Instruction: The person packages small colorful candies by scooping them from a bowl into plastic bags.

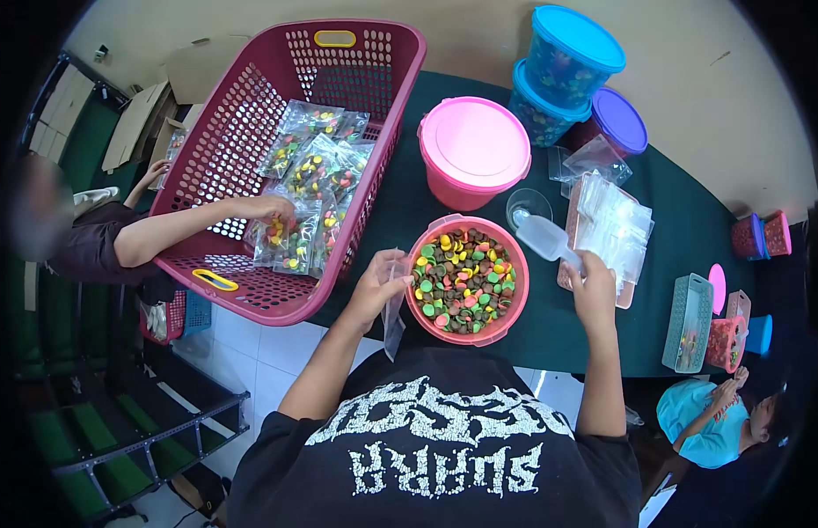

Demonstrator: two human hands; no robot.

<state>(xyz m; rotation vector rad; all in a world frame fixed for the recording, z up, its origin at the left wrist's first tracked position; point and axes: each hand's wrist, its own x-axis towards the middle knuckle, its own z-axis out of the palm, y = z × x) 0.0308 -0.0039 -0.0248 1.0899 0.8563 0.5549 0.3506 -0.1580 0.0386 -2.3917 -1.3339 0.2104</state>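
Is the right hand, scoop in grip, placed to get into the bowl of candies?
Probably yes. The right hand holds the scoop just beside the bowl, which is uncovered; nothing lies between, and the left hand with its bag sits at the opposite rim.

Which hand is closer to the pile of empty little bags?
Right. The right hand, gripping the scoop, is just below the pile of empty bags. The left hand, pinching one small bag, is on the far side of the candy bowl.
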